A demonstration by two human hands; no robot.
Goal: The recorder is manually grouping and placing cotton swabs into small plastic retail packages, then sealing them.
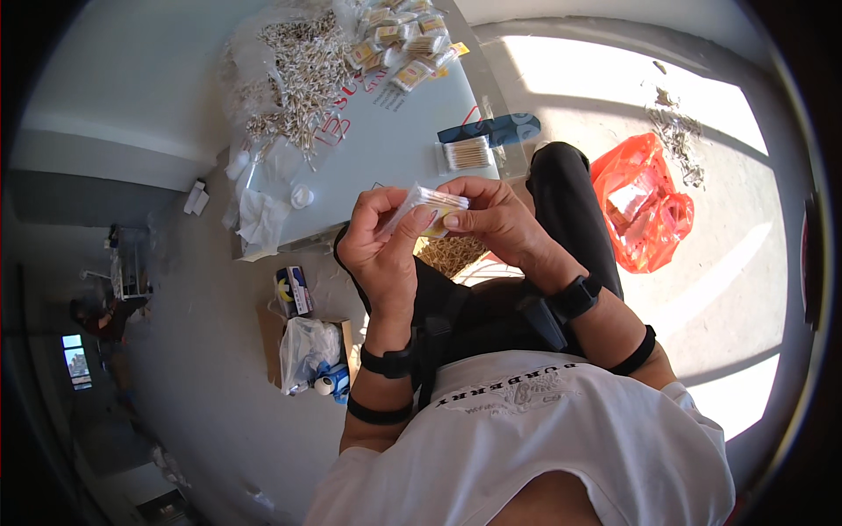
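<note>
Far left: slim, pale cotton swabs [298, 70] heaped on smooth counter [377, 158], perhaps for easy reach. Left hand [383, 250]: grip clamped on clear, glossy packet [437, 200], held between both hands, apparently for steadiness. Beyond: swab bundle [467, 155] laid flat. Right hand [500, 219]: grip clamped on packet's right end. Right: crumpled red plastic bag [640, 210] set on floor [724, 210].

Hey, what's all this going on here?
A person is holding a small clear packet of cotton swabs between their left hand and right hand, above the lap and close to the table. On the table sit a big heap of loose swabs, a cluster of filled packets and, nearer the hands, a neat row of swabs. A red plastic bag stands on the floor to the right.
</note>
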